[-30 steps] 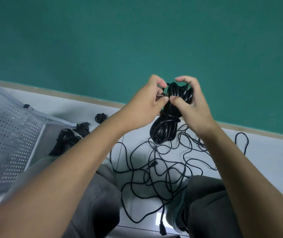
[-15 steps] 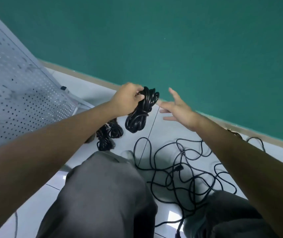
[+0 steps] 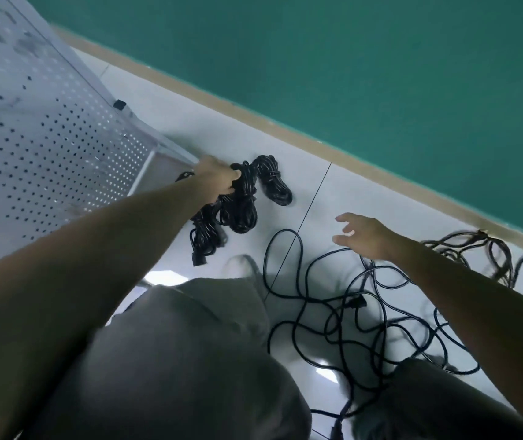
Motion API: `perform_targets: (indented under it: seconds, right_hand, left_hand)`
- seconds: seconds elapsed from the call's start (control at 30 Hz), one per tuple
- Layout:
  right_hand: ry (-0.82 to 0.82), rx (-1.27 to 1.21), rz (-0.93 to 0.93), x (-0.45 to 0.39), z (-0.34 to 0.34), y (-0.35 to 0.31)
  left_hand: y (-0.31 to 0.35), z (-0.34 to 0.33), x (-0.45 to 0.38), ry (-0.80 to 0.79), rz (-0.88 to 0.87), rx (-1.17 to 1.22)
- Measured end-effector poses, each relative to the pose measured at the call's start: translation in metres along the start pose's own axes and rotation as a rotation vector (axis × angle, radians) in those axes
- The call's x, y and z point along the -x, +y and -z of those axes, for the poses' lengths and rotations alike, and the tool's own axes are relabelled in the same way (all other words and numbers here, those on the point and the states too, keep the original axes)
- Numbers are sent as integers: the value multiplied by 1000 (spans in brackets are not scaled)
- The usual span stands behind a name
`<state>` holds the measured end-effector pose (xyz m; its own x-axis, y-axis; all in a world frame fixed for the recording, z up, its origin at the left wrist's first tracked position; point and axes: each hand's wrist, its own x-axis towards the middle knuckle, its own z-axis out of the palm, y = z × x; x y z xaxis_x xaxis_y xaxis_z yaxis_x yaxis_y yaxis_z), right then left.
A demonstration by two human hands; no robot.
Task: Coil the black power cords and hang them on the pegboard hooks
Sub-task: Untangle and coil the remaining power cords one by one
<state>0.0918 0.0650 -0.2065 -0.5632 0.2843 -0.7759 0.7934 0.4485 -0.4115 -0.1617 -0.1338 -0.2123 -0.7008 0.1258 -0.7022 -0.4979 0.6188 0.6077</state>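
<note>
Setting the coiled cord (image 3: 239,201) down among the finished bundles looks like the step in hand: the left hand (image 3: 214,177) has its fingers curled round the top of that bundle, which hangs low over the floor tiles (image 3: 333,198), and its bottom loops look to be at or near the floor, though motion blur keeps me from saying whether they touch. A second coiled bundle (image 3: 274,181) lies just beside it toward the wall, and a third bundle (image 3: 204,235) sits nearer the person, its plug end pointing this way. To do it well, I'd judge the hand should lower the coil until it rests flat before letting go, so the wraps don't spring loose, and keep it apart from its neighbours so each can later be lifted alone to a hook.

The right hand (image 3: 360,233) hovers with fingers spread and holding nothing, above the loose tangle of cord (image 3: 349,312) sprawled over the tiles; likely the next cord to be gathered.

A white perforated pegboard (image 3: 47,131) leans at the left; no hooks show on it from here. Pale glossy tiles run to a tan skirting strip (image 3: 285,122) under a green wall (image 3: 381,58). Grey trousered knees (image 3: 190,360) fill the foreground.
</note>
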Motion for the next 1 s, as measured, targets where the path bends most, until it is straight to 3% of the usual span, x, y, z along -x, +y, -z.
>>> perform_targets:
  seconds: [0.2,0.33,0.4,0.6,0.8,0.9,1.0]
  right_hand:
    - [-47,86,-42,-34,-18,42]
    - [-131,162,-47,-47,-34,67]
    - [-159,112,-37,-55,-37,66]
    - [-435,290,54,-66,-79,42]
    - [-453,420,65,-73,-111,32]
    - [-417,307,-81,-68,-115,26]
    - [-418,240,-8,-61,-121,29]
  left_hand:
    - [-18,-46,-37,93,19,-122]
    - [-34,-54,-43,151,-166,-451]
    - [-39,-55,-43,153,-272,-500]
    - [-52,-63,-37,63,-462,-557]
    - [-61,-77,-35,-96,-515,-550]
    - [-60,-82,-30,-166,-501,-530]
    - [-59,-86,-27,-241,-477,-527]
